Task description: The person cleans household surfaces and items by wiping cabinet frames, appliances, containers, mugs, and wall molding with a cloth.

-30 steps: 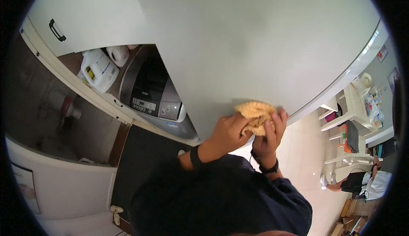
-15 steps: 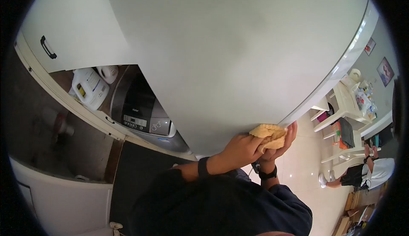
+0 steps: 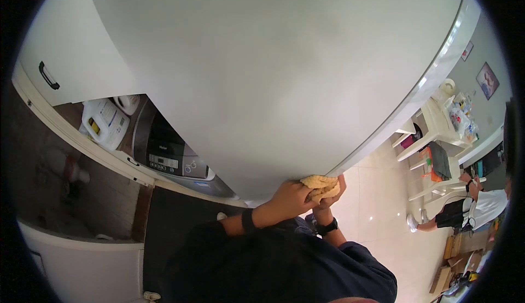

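Observation:
A folded yellow cloth (image 3: 321,185) is bunched between my two hands, close to the lower front corner of a tall white fridge-like cabinet (image 3: 262,84). My left hand (image 3: 290,200), with a dark band at the wrist, comes in from the left, its fingers closed on the cloth. From the other side my right hand (image 3: 332,198), below which a black watch shows, grips the cloth as well. Some fingertips are hidden behind the folds. I cannot tell whether the cloth touches the white surface.
Left of the white cabinet stand a washing machine (image 3: 167,150) and white detergent jugs (image 3: 106,123). A dark mat (image 3: 175,221) lies on the floor. At right are white chairs (image 3: 437,125), cardboard boxes (image 3: 443,278) and another person (image 3: 486,210) in a white top.
In view, my hands and the cloth have shifted left and slightly down. The washing machine and white cabinet have shifted too, so my head has moved. Both hands still hold the cloth.

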A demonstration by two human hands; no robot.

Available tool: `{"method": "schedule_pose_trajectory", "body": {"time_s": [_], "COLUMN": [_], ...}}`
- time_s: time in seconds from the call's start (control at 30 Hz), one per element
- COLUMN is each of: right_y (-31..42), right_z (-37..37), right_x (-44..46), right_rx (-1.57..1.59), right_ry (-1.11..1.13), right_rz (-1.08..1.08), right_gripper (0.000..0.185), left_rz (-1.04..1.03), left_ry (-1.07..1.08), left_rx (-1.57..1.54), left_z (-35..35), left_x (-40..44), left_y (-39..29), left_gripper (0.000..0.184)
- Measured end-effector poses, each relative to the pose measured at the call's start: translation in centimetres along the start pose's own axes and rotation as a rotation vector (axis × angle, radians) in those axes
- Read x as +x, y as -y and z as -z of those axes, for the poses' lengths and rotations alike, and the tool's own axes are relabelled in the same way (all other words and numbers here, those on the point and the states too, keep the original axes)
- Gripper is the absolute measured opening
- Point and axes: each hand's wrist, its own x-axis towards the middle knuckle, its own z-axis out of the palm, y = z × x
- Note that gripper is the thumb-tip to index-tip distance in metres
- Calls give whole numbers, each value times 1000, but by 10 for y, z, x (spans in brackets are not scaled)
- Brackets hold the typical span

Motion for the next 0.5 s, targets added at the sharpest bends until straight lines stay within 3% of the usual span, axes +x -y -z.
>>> {"method": "schedule_pose_trajectory", "body": {"time_s": [0.07,0.13,0.27,0.33,0.4,0.5], "right_y": [0,-16,9,11,49,48], "right_z": [6,12,0,11,-18,-11], "right_x": [-9,-17,-6,3,41,58], "right_rx": [-25,-104,-189,-34,138,-32], "right_ry": [62,-2,-42,-52,43,-120], "right_rz": [-130,-78,-106,-203,-195,-212], "right_gripper": [62,53,51,53,54,54], "left_rz": [54,171,137,77,133,114], "left_ry": [65,161,81,-25,63,41], "left_rx": [26,54,24,-3,-59,-74], "left_z": [-1,-7,-6,-2,4,0], "left_x": [-10,-14,-11,-2,6,24], "left_y": [4,4,-6,-15,-26,-41], "left_gripper": [31,31,35,38,43,48]}}
